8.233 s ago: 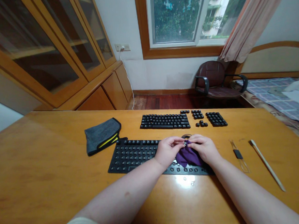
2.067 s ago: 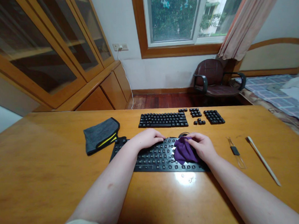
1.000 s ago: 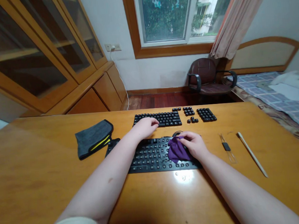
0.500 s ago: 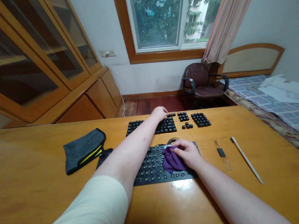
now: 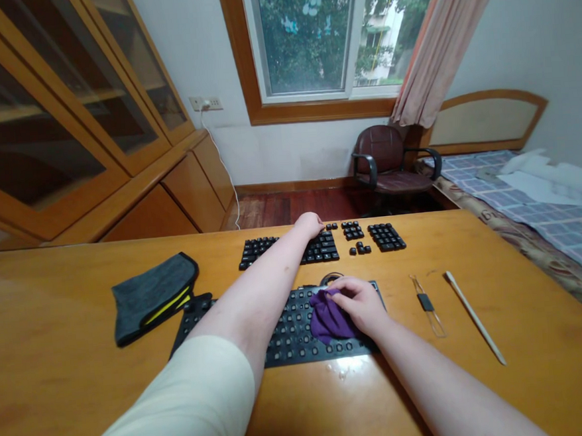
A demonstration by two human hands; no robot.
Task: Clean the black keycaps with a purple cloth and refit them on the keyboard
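Note:
My right hand (image 5: 361, 305) is closed on a purple cloth (image 5: 328, 323), which lies bunched over the right part of a black keyboard base (image 5: 293, 354) with its keycaps off. Bare switch posts show in rows around the cloth. My left hand (image 5: 309, 225) reaches across to the table's far side, above a block of loose black keycaps (image 5: 325, 247) laid out in keyboard order. Its fingers curl together at the top row; whether a keycap is between them is hidden. My left forearm covers part of the base and part of the keycaps.
More keycaps (image 5: 387, 236) stand in groups at the far right. A wire keycap puller (image 5: 425, 303) and a thin pale stick (image 5: 475, 318) lie to the right. At the left is a folded grey cloth (image 5: 152, 297) with yellow lining. Beyond the table stands a chair (image 5: 381, 158).
The view has shifted slightly, so the things on the table appear a little further left and lower. Both hands stay at nearly the same places, the right one still on the purple cloth.

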